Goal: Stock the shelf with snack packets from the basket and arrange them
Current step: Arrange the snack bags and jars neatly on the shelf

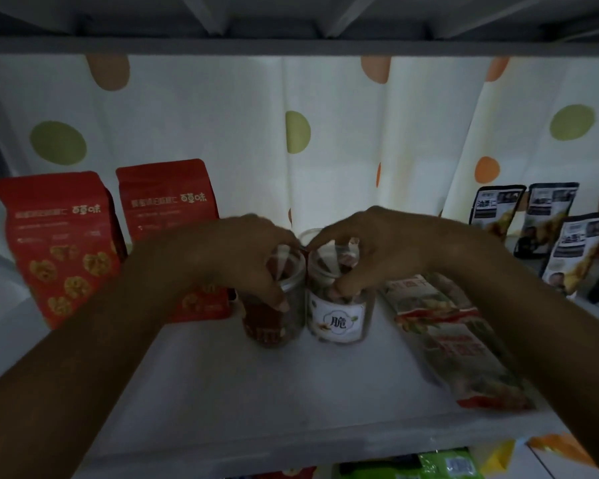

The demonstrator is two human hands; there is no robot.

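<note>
Two clear jars are being gripped at once on the shelf (291, 392): the red-label jar (274, 305) is being held round its neck by the left hand (242, 254), the white-label jar (339, 305) by the right hand (377, 250), jars touching side by side, mid-shelf. Stocking is being judged approx. halfway: two red bags (63, 250) are being shown upright at left, dark pouches (547, 229) at right, w/ a long packet (457, 344) lying flat & prob. needing arranging; basket not in view
</note>
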